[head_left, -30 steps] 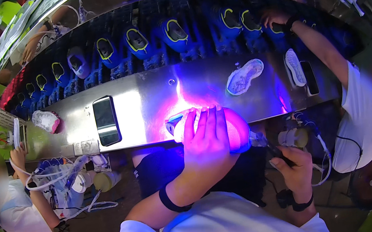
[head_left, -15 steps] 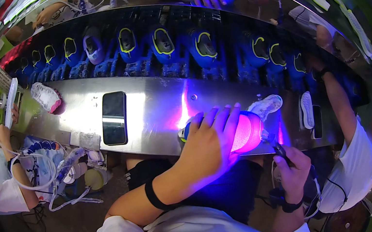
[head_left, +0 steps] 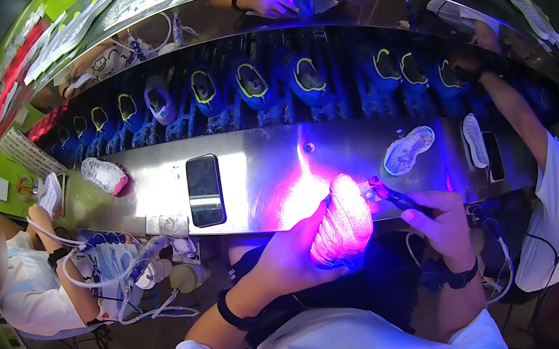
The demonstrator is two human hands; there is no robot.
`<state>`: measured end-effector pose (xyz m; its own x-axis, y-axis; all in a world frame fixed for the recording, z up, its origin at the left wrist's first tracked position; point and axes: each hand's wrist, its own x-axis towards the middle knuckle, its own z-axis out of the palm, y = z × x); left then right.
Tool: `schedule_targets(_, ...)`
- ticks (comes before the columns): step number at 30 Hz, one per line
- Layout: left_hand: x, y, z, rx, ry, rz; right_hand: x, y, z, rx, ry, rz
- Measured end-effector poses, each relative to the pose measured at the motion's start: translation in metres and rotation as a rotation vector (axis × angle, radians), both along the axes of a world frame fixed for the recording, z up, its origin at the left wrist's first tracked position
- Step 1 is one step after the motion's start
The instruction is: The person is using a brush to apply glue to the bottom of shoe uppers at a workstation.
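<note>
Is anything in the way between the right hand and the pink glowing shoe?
Only the dark-handled tool that the right hand itself holds: its tip points at the edge of the shoe, though I can't tell if it touches. The left hand grips from the other side. Nothing else visible stands between.

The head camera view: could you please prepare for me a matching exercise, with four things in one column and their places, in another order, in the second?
Things
1. Black smartphone
2. Pink-lit shoe
3. Dark-handled tool
4. Blue shoes with yellow-green collars

Places
A. In the person's right hand
B. In a row beyond the metal bench
C. Lying on the metal bench
D. In the person's left hand

Right pairs: 1-C, 2-D, 3-A, 4-B
</note>
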<state>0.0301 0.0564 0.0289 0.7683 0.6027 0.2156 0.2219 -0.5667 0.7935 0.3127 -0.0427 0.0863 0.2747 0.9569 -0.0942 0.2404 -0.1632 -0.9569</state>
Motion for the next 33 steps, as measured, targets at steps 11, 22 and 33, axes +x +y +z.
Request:
schedule_targets(11, -0.001, -0.016, 0.011, -0.204, 0.038, -0.130, 0.011, -0.020, -0.006, 0.120, -0.024, 0.110)
schedule_targets(22, 0.013, -0.016, 0.010, -1.064, -0.120, -0.012, 0.003, -0.045, -0.058, 0.069, -0.009, 0.131)
schedule_targets(33, 0.048, -0.016, 0.017, -0.957, -0.048, -0.105, 0.027, -0.024, -0.043, 0.030, 0.012, -0.059)
